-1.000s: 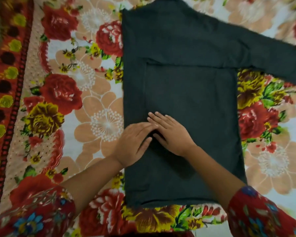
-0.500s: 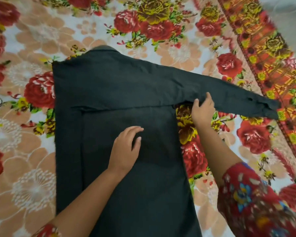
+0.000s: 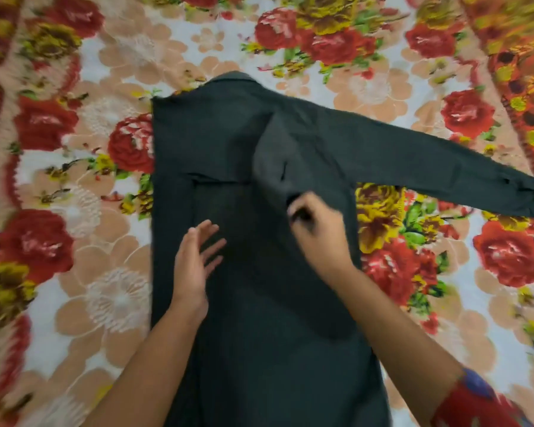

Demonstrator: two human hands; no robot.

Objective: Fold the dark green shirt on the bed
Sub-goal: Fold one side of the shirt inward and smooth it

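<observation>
The dark green shirt point(image 3: 259, 318) lies flat and lengthwise on the bed, collar at the far end. Its left side is folded in; the right sleeve point(image 3: 429, 174) stretches out to the right. My right hand point(image 3: 318, 235) grips a lifted fold of the shirt's fabric near the right armpit, pulled over the chest. My left hand point(image 3: 198, 257) hovers or rests with straight, spread fingers on the shirt's left half.
A floral bedsheet point(image 3: 90, 272) with red and yellow roses covers the bed all around the shirt. A patterned orange border point(image 3: 518, 72) runs along the far right. My red floral sleeve point(image 3: 481, 405) shows at the lower right.
My right hand has left the sleeve's underside and moved left, now gripping fabric pulled over the chest. My left hand stayed on the shirt's left half. The view shifted.
</observation>
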